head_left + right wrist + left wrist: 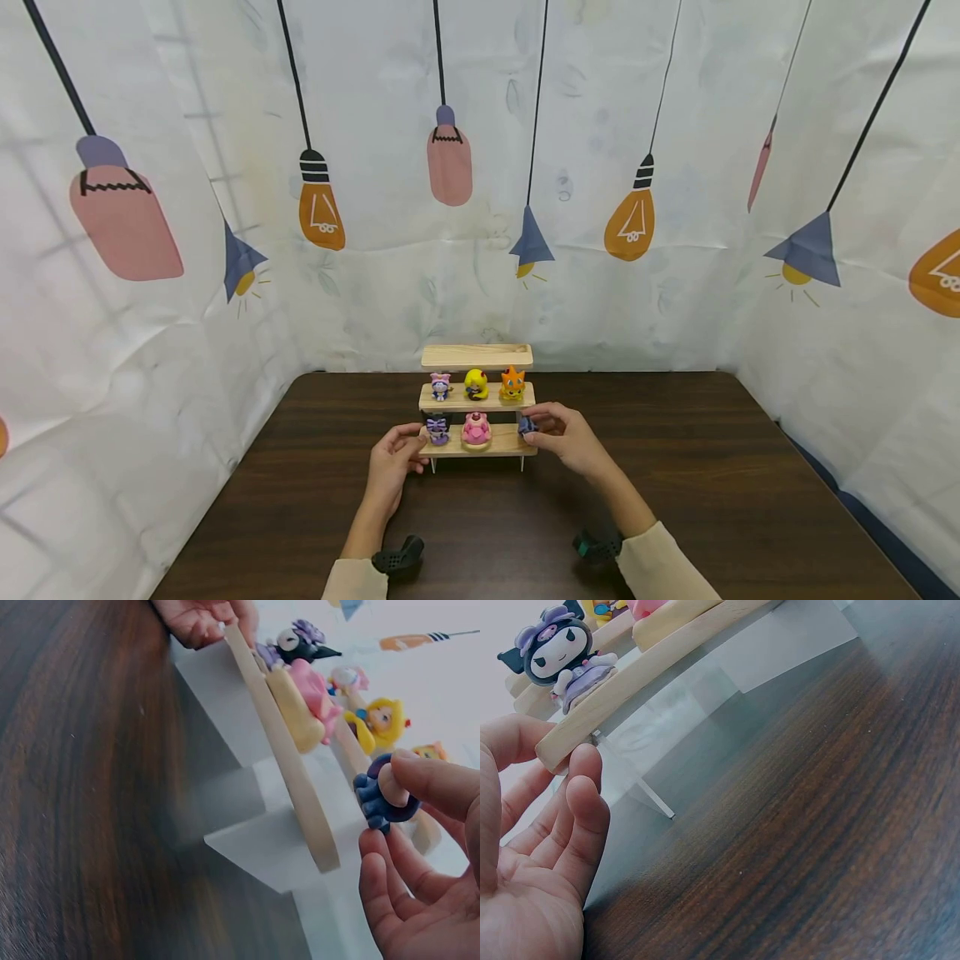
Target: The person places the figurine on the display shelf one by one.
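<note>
A three-tier wooden display stand (504,437) with clear supports stands on the dark table. At its lowest board's left end is my left hand (393,467), thumb above and fingers below, pinching the wood. My right hand (572,442) pinches a small dark blue figurine (373,801) between thumb and fingers, at the right end of that board. A black-and-purple figurine (559,652) sits on the lowest board close to the left thumb. Beside it, in the middle, is a pink figurine (476,430) with a pale yellow base.
On the middle board stand a pink-and-white figurine (440,387), a yellow-haired figurine (476,385) and an orange figurine (513,384). The top board (477,357) is bare wood. Behind the table (675,467) hangs a white curtain (375,317) printed with lamps.
</note>
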Demonstrator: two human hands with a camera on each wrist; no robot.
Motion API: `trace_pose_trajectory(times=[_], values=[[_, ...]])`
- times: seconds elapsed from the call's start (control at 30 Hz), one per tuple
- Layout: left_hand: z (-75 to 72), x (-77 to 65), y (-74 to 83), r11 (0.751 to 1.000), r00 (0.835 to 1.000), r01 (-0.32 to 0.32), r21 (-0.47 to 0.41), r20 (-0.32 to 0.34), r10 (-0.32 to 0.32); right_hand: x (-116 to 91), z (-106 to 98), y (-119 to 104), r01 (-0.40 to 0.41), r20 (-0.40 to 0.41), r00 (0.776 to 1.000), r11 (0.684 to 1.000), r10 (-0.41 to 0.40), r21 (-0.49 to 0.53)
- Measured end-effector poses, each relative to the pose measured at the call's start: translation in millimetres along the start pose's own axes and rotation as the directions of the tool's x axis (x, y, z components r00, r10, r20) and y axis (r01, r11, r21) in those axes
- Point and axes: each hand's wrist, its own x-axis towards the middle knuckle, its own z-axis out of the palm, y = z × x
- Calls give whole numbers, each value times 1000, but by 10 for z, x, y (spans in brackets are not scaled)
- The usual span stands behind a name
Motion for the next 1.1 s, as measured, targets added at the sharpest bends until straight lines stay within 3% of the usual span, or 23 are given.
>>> trace_pose_trajectory(times=[0.5,1.1], values=[[4,6,5,1000,1000,0,1,1,0,30,181,10,-45,-26,999,999,44,-21],[9,4,10,1000,1000,7,-1,-6,-7,72,288,54,-20,-76,997,996,13,-89]])
